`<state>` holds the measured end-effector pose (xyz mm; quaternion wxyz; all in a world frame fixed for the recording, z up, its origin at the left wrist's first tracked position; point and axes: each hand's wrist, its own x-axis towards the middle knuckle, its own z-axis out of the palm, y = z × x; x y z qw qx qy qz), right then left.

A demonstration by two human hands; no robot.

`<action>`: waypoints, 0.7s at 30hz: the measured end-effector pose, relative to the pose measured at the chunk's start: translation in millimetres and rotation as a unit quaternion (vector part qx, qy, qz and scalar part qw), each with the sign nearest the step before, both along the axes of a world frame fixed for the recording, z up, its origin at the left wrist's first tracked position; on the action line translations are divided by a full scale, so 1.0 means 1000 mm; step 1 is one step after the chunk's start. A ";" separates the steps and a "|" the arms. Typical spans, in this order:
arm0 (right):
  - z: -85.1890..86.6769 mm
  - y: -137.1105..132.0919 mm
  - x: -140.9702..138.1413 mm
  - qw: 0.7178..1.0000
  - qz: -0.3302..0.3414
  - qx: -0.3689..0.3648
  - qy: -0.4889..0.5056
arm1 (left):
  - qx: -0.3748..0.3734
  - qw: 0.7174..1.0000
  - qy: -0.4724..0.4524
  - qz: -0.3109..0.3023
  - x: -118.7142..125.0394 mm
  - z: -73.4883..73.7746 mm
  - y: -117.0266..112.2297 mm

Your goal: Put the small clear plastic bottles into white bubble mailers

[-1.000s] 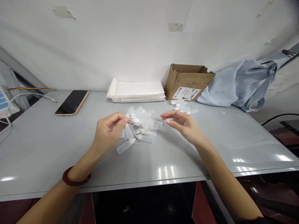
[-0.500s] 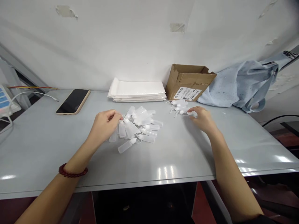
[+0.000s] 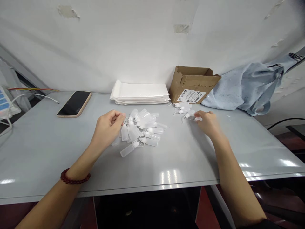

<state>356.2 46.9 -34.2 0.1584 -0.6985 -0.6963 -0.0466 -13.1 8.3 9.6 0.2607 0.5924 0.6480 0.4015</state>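
A heap of small translucent plastic bottles (image 3: 140, 130) lies in the middle of the grey table (image 3: 166, 159). My left hand (image 3: 107, 128) is curled at the heap's left edge, fingers pinched on one small bottle. To the right, a smaller cluster of white caps and bottles (image 3: 183, 108) lies near the cardboard box. My right hand (image 3: 207, 122) rests beside that cluster, fingers closed on a small white piece.
A stack of white padded envelopes (image 3: 140, 93) sits at the back by the wall. An open cardboard box (image 3: 194, 84) stands right of it, with a blue cloth bag (image 3: 250, 86) beyond. A phone (image 3: 74, 104) lies at the left, cables (image 3: 30, 95) further left.
My right hand moved from beside the bottle heap out to the small cluster on the right and took a white piece. My left hand lowered onto the heap's left edge.
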 end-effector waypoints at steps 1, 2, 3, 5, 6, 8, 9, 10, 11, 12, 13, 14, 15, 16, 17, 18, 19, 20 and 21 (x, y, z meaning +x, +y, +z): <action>0.000 -0.001 -0.001 1.000 -0.001 0.002 0.002 | 0.001 1.000 -0.010 0.001 0.000 0.000 0.000; 0.000 -0.002 -0.001 1.000 -0.003 0.004 0.005 | 0.004 1.000 -0.019 0.002 0.000 0.000 0.000; 0.000 -0.002 -0.002 1.000 -0.004 0.006 0.009 | 0.007 1.000 -0.025 0.001 0.000 0.000 0.000; 0.002 -0.003 -0.003 1.000 -0.006 0.010 0.013 | 0.012 0.999 -0.036 -0.002 0.000 0.000 0.000; 0.003 -0.003 -0.004 1.000 -0.007 0.013 0.016 | 0.015 0.999 -0.039 -0.003 0.000 -0.001 0.000; 0.008 -0.003 -0.006 0.999 -0.006 0.019 0.037 | 0.018 0.999 -0.046 -0.004 -0.001 -0.001 0.000; 0.011 -0.004 -0.007 0.998 -0.006 0.021 0.060 | 0.019 0.999 -0.050 -0.004 -0.001 -0.002 0.000; 0.014 -0.005 -0.009 0.995 -0.006 0.022 0.095 | 0.019 0.998 -0.053 -0.005 -0.001 -0.002 0.000; 0.018 -0.006 -0.012 0.990 -0.008 0.020 0.139 | 0.018 0.998 -0.055 -0.005 -0.001 -0.002 0.000; 0.023 -0.007 -0.015 0.981 -0.008 0.016 0.191 | 0.019 0.998 -0.058 -0.003 -0.001 -0.002 0.000; 0.027 -0.009 -0.019 0.969 -0.006 0.012 0.247 | 0.021 0.998 -0.060 -0.002 0.000 -0.001 0.000; 0.030 -0.011 -0.024 0.952 -0.001 -0.001 0.307 | 0.023 0.998 -0.060 -0.002 0.001 -0.001 -0.001; 0.034 -0.013 -0.030 0.930 0.010 -0.017 0.368 | 0.026 0.998 -0.059 -0.005 0.003 0.000 -0.003; 0.036 -0.015 -0.037 0.904 0.024 -0.029 0.427 | 0.030 0.998 -0.058 -0.012 0.005 0.001 -0.005; 0.038 -0.018 -0.044 0.880 0.039 -0.034 0.472 | 0.036 0.997 -0.058 -0.021 0.007 0.003 -0.008; 0.038 -0.022 -0.053 0.856 0.056 -0.025 0.513 | 0.045 0.997 -0.058 -0.035 0.010 0.003 -0.011; 0.039 -0.025 -0.061 0.833 0.074 -0.011 0.549 | 0.054 0.995 -0.059 -0.054 0.013 0.004 -0.015; 0.038 -0.029 -0.071 0.811 0.095 -0.006 0.577 | 0.062 0.993 -0.062 -0.077 0.017 0.004 -0.019; 0.037 -0.033 -0.080 0.798 0.113 -0.015 0.591 | 0.064 0.990 -0.065 -0.105 0.020 0.004 -0.023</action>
